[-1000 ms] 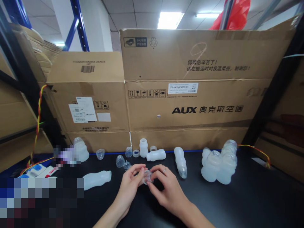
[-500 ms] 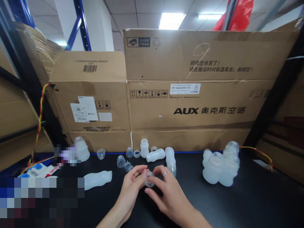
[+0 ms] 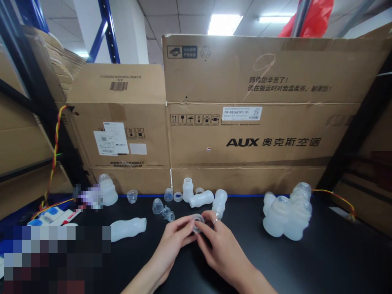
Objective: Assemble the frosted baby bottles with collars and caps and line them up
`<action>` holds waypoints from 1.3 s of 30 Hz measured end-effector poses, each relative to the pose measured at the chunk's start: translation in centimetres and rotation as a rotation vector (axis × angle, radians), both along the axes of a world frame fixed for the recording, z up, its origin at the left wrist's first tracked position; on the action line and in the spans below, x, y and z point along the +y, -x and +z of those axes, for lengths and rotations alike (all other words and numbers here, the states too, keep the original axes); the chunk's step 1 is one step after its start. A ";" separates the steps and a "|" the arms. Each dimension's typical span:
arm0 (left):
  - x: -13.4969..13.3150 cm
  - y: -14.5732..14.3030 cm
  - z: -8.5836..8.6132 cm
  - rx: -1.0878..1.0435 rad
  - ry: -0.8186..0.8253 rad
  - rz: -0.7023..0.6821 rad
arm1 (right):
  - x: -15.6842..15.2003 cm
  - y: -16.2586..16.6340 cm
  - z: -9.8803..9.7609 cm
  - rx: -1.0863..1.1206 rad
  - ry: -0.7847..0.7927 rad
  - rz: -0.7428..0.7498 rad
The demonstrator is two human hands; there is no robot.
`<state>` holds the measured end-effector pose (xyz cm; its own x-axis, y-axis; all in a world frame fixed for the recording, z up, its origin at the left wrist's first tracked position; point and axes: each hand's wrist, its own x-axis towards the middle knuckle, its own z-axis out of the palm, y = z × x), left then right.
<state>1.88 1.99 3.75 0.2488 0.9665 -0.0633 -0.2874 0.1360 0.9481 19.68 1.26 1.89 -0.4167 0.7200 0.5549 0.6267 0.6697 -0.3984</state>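
Observation:
Between my two hands is a small translucent bottle collar ring (image 3: 197,219), its round opening tipped toward me. My left hand (image 3: 175,240) pinches its left edge between thumb and fingers. My right hand (image 3: 219,241), with a ring on one finger, curls round the right side, its index finger against the opening. Whether a teat sits inside the collar I cannot tell. Just beyond my fingers lie clear silicone teats (image 3: 167,212) and a domed clear cap (image 3: 157,206). A frosted bottle (image 3: 219,202) leans or lies right behind my right hand.
Farther back are an upright bottle (image 3: 188,190), a lying bottle (image 3: 201,199), a loose collar (image 3: 178,197) and a clear cup-like cap (image 3: 132,196). Another bottle (image 3: 128,229) lies left. Capped bottles cluster at right (image 3: 283,218). Cardboard (image 3: 196,155) walls the black table's back edge.
Both hands have shifted slightly right and up with the collar. My right thumb has closed in underneath, bringing the hands tighter round it. The view has shifted a little.

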 end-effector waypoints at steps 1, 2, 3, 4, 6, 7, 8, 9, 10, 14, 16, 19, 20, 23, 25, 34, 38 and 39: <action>-0.1 0.0 0.0 0.024 0.006 0.000 | 0.0 -0.1 0.0 -0.017 0.000 -0.009; -0.1 0.0 0.0 0.048 0.015 0.001 | 0.0 -0.1 0.1 -0.034 -0.001 -0.015; -0.1 0.0 -0.1 0.065 0.026 0.003 | 0.0 -0.2 0.1 -0.050 -0.005 -0.019; -0.2 0.0 -0.1 0.072 0.037 0.003 | 0.0 -0.2 0.1 -0.066 -0.009 -0.023; -0.2 0.0 -0.3 0.050 0.051 -0.001 | 0.0 -0.2 0.1 -0.093 -0.015 -0.032; -0.2 0.0 -0.4 0.032 0.052 -0.005 | 0.0 -0.2 0.0 -0.103 -0.016 -0.038; -0.2 0.0 -0.5 0.017 0.051 -0.010 | -0.1 -0.1 0.0 -0.114 -0.016 -0.046; -0.2 0.0 -0.5 0.007 0.051 -0.015 | -0.1 -0.1 0.0 -0.126 -0.014 -0.056; -0.2 -0.1 -0.6 0.001 0.052 -0.021 | -0.2 0.0 0.0 -0.139 -0.014 -0.066; -0.2 -0.2 -0.6 0.001 0.039 -0.038 | -0.7 0.5 0.5 -0.212 -0.009 -0.129; -0.2 -0.2 -0.6 0.014 0.024 -0.036 | -1.1 0.7 0.8 -0.261 -0.001 -0.170; -0.3 -0.1 -0.7 0.058 -0.007 -0.018 | -1.5 0.9 1.3 -0.317 0.023 -0.208; -0.4 -0.1 -0.8 0.078 -0.022 -0.019 | -1.5 0.9 1.3 -0.327 0.032 -0.213; -0.5 -0.1 -1.2 0.133 -0.071 -0.058 | -1.6 0.8 1.2 -0.354 0.055 -0.222; -0.5 -0.2 -1.4 0.156 -0.089 -0.078 | -1.5 0.7 0.9 -0.359 0.074 -0.221; 1.0 -0.2 -1.7 0.117 -0.034 0.069 | -0.3 -0.1 0.1 -0.165 0.107 -0.019; 1.1 0.2 -1.2 0.087 0.036 0.185 | 0.4 -0.8 -0.2 -0.001 0.009 -0.016; 1.1 0.3 -1.1 0.084 0.054 0.217 | 0.8 -1.0 -0.3 0.026 -0.025 -0.051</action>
